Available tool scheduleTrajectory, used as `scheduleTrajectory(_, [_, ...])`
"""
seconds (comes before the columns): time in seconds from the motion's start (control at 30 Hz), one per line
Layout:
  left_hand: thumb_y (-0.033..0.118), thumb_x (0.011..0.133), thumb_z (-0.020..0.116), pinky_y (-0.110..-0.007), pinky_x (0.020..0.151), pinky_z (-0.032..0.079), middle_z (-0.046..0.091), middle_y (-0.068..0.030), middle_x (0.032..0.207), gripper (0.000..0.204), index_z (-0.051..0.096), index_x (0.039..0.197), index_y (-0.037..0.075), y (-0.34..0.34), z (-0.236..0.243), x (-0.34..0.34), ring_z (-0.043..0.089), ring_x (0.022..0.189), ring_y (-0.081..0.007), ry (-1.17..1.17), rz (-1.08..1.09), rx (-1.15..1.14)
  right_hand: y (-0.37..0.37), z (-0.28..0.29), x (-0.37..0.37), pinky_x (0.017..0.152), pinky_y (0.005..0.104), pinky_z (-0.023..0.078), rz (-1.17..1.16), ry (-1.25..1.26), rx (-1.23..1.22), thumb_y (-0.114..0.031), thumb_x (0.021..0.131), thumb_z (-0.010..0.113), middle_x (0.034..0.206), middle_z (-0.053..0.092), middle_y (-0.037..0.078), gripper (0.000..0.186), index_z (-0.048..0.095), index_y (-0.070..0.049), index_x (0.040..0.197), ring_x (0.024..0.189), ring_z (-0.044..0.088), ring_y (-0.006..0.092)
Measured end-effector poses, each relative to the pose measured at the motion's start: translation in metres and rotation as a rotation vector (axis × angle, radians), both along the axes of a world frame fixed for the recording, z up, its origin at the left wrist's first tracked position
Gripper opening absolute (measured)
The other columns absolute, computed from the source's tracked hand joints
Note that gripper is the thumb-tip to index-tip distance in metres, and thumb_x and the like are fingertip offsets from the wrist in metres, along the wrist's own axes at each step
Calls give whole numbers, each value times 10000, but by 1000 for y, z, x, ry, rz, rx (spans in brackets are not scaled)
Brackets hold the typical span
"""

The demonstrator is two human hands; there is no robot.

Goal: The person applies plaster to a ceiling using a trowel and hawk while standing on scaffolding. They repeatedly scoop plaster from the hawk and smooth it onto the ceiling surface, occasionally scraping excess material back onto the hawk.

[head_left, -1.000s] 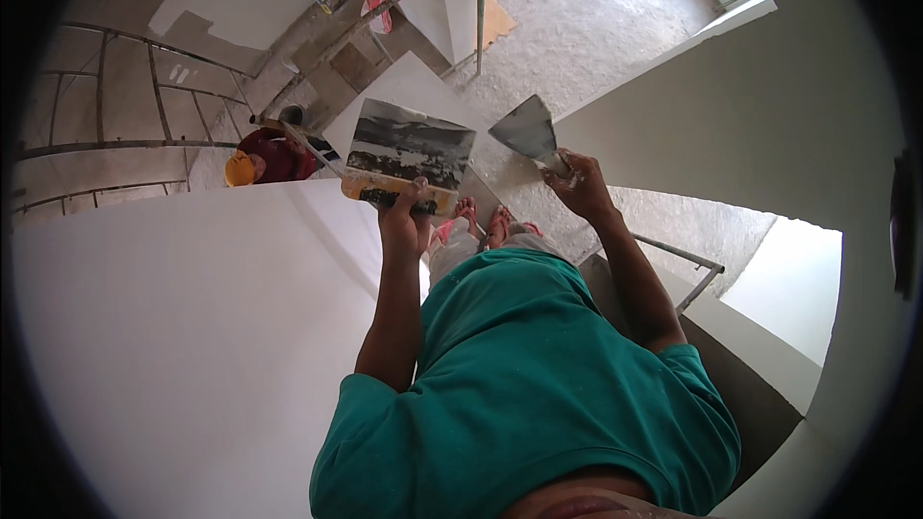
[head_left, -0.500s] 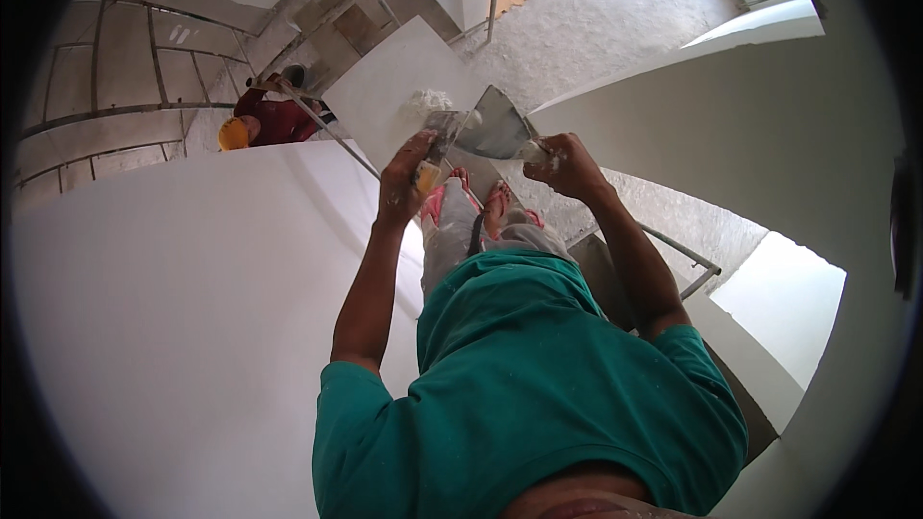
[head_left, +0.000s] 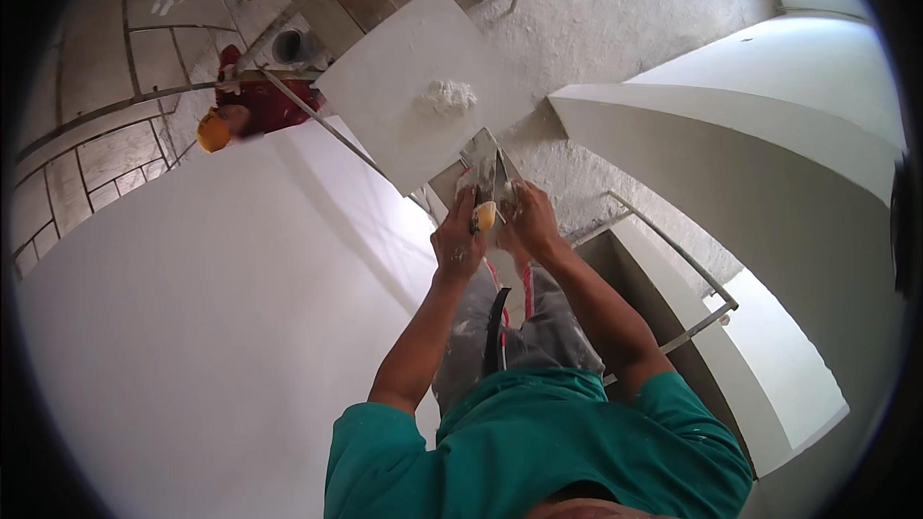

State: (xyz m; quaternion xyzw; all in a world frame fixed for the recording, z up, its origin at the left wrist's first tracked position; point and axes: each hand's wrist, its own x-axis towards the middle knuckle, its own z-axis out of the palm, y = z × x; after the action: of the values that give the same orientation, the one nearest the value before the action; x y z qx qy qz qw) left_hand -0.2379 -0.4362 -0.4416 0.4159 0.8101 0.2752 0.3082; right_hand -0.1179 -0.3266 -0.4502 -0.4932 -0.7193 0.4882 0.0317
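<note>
Both hands raised in front of the chest, tools brought together edge to edge; left hand (head_left: 458,242) wrapped around a wooden handle (head_left: 485,216), right hand (head_left: 528,221) closed on the grip of the second tool; two plastering blades (head_left: 488,171) meeting between them, smeared with grey-white plaster, one seemingly being scraped clean against the other; step in hand judged as gathering or cleaning plaster off one blade with the other.

Below and beyond the blades, a square white mixing board (head_left: 404,77) with one heap of white plaster (head_left: 444,96) near its middle, well apart from the hands; next move probably calling for a steady wrist, blade edges kept flush so no plaster drops, then a reach down toward that heap or across to the white wall (head_left: 192,327) on the left.

Counted: two hands, two blades, one wooden handle showing, one board, one heap of plaster; one other person in a red top with a yellow hard hat (head_left: 213,130) far below; one metal railing (head_left: 673,259) to the right; one grey bucket-like tub (head_left: 291,46) near that person.
</note>
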Motion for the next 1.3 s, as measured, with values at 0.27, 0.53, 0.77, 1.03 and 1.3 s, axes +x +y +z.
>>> scheduleTrajectory(0.27, [120, 700, 572, -429, 848, 523, 507, -229, 1312, 643, 452, 1321, 6, 38, -153, -47, 567, 1120, -382, 9, -40, -41, 44, -152, -42, 796, 441, 493, 43, 25, 18, -113, 771, 663, 979, 641, 217, 273, 633, -21, 1026, 915, 617, 391])
scheduleTrajectory(0.53, [15, 711, 585, -415, 835, 528, 560, -187, 1262, 577, 494, 1281, 32, 49, -195, -62, 605, 1061, -367, 163, -24, -86, 51, -229, -56, 727, 442, 504, -132, 22, -197, -120, 721, 712, 842, 658, 230, 237, 666, 7, 915, 816, 633, 406])
scheduleTrajectory(0.77, [40, 706, 579, -446, 824, 518, 573, -156, 1250, 565, 513, 1266, 71, 60, -243, -77, 621, 1011, -358, 179, -73, -166, 51, -248, -65, 696, 421, 494, -62, -121, -57, -114, 730, 728, 789, 645, 235, 215, 654, 25, 877, 769, 632, 397])
scheduleTrajectory(1.03, [83, 752, 584, -480, 800, 510, 675, -170, 998, 514, 543, 1259, 159, 74, -283, -99, 650, 897, -379, 153, 39, -444, 49, -273, -74, 683, 433, 501, -2, -178, -177, -168, 727, 741, 764, 645, 238, 233, 663, 19, 842, 725, 634, 408])
scheduleTrajectory(1.3, [55, 757, 562, -467, 772, 511, 672, -187, 989, 471, 564, 1227, 86, 110, -253, -128, 654, 877, -376, 76, 226, -66, 20, -289, -12, 635, 406, 498, -103, -199, -232, -210, 712, 757, 711, 651, 211, 273, 672, 20, 830, 681, 660, 335])
